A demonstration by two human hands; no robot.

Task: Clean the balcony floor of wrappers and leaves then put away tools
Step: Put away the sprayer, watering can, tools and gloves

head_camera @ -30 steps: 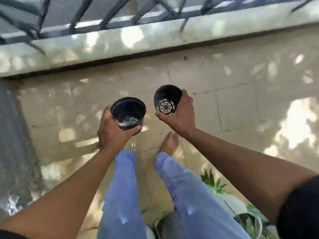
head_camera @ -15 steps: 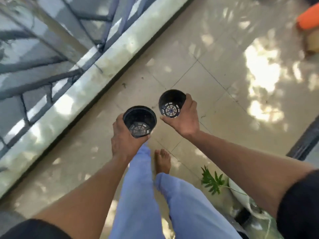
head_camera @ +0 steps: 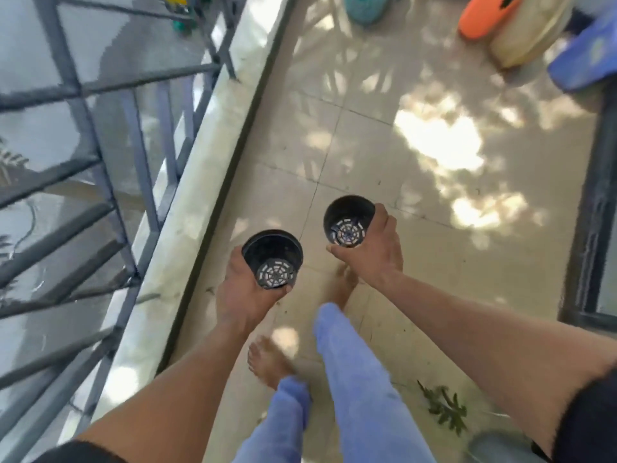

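Hands both loaded: left hand (head_camera: 245, 295) has fingers curled round a black plastic nursery pot (head_camera: 273, 259), right hand (head_camera: 370, 248) wraps a second black pot (head_camera: 349, 220), both held above the tiled balcony floor (head_camera: 384, 155). Green leaf sprig (head_camera: 444, 407) on tiles near right arm. Orange and blue items top right, blurry, probably containers.

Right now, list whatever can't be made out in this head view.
- Orange object, cream container, blue item and teal thing: cut by the top and right edges, blurred; identity unclear.
- Grey object: cut by the bottom edge.
- Right foot: motion-blurred.
- Left pot and right pot: outer walls partly hidden by fingers.
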